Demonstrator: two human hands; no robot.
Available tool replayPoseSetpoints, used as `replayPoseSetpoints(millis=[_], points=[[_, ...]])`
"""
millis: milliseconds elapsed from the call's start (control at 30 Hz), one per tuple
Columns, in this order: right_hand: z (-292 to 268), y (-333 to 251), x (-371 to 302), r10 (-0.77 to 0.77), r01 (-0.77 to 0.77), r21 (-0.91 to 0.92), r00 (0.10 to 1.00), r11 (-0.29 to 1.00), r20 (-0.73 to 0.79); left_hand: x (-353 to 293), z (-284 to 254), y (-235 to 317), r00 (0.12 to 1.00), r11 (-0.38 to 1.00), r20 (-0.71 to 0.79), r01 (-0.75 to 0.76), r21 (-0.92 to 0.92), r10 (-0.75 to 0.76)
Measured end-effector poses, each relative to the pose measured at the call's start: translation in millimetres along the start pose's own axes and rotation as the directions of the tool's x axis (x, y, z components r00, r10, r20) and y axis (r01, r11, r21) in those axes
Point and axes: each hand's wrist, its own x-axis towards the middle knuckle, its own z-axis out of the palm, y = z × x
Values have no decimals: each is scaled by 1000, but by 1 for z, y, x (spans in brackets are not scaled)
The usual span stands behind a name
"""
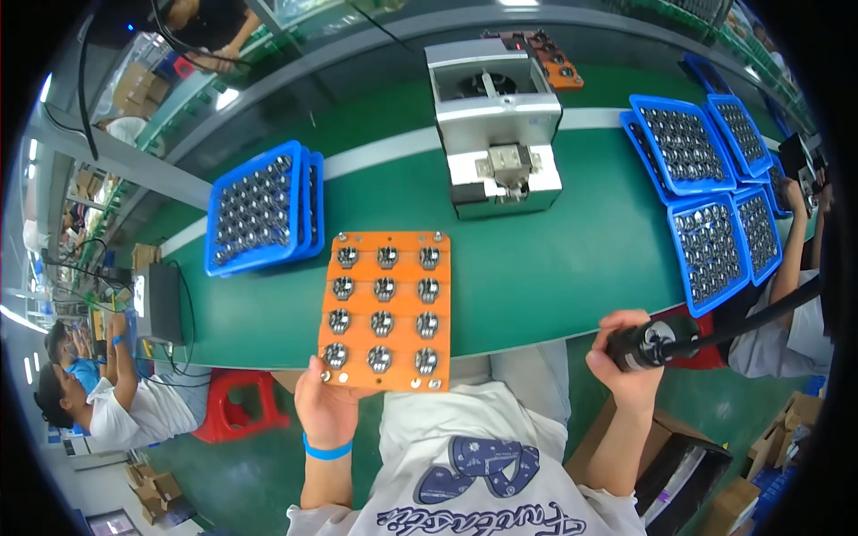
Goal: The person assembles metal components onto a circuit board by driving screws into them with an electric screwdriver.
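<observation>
My left hand (328, 404) grips the near left corner of an orange fixture plate (407, 306), thumb on top and the other fingers beneath. Rows of small round black-and-silver parts (382, 322) sit in the plate, which overlaps the near edge of the green table. Off to the right, my right hand (629, 366) is wrapped round a black cylindrical power tool, which looks like an electric screwdriver (636, 347), with a thick black cable running up to the right. Its tip is hidden from view.
A grey and white screw-feeder-like machine (496, 134) stands at the table's far middle. Blue trays of round parts sit at the left (259, 214) and right (710, 255). Another orange plate (561, 74) lies behind the machine. Co-workers sit on both sides; a red stool (237, 406) is at left.
</observation>
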Motion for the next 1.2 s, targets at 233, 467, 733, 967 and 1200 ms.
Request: replayPoseSetpoints(millis=[233, 467, 733, 967, 1200], points=[[5, -6, -2, 75, -74, 45, 996, 996, -38, 68, 28, 76, 978, 978, -12, -207, 34, 207], [7, -17, -4, 111, -110, 77, 994, 991, -17, 281, 84, 102, 994, 993, -27, -103, -52, 102], [1, -15, -9, 110, -111, 14, 993, 994, 52, 453, 64, 74, 966, 978, -247, 20, -206, -72], [-3, -20, -6, 121, -122, 38, 992, 992, 42, 417, 86, 65, 931, 958, -357, -33, -285, -74], [9, -10, -3, 67, -75, 58, 988, 995, 139, 384, 93, 65, 934, 945, -318, -238, -223, 160]])
